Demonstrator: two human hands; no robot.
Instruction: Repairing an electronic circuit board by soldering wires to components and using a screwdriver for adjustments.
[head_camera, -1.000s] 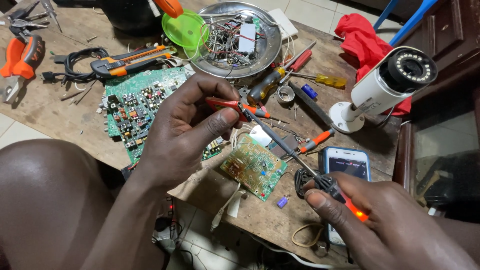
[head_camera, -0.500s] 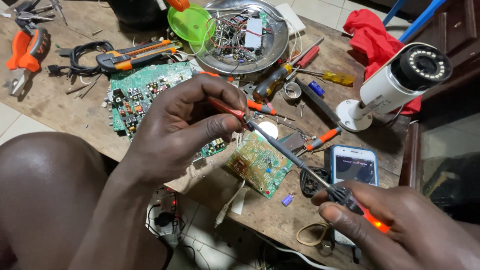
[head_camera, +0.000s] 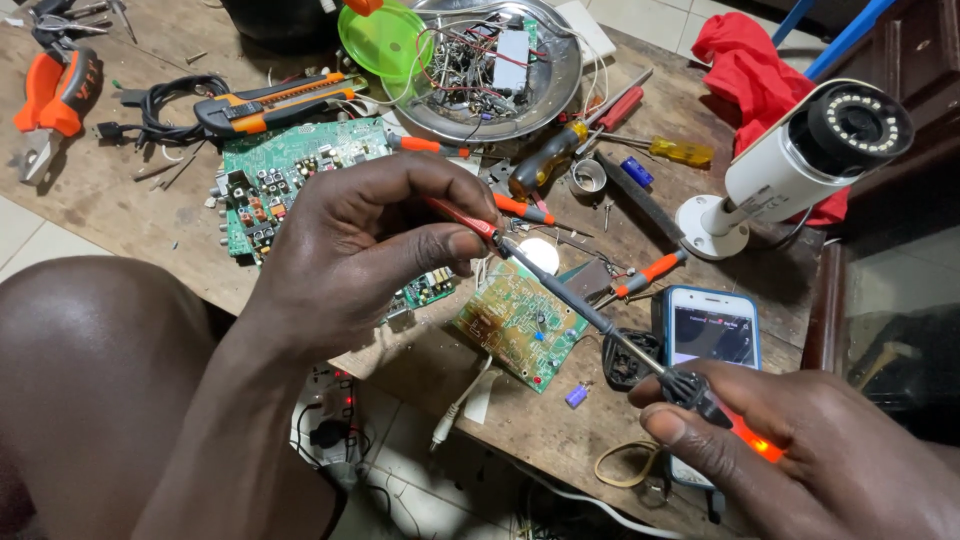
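My left hand (head_camera: 350, 255) pinches a thin red-handled tool (head_camera: 462, 217) above the wooden workbench. Its tip meets the tip of a soldering iron (head_camera: 600, 325), which my right hand (head_camera: 800, 450) grips by its black handle, where an orange light glows. Both tips hover just above a small green circuit board (head_camera: 520, 320) lying near the bench's front edge. A larger green circuit board (head_camera: 290, 165) lies partly under my left hand.
A smartphone (head_camera: 712, 330) lies by my right hand. A white security camera (head_camera: 800, 165) stands at the right by a red cloth (head_camera: 750, 70). A metal dish (head_camera: 500, 65) of parts, a green lid (head_camera: 380, 40), screwdrivers (head_camera: 560, 150), and pliers (head_camera: 55, 95) crowd the back.
The view has shifted slightly. My hands keep the two tool tips together over the small board, with only a slight drift.
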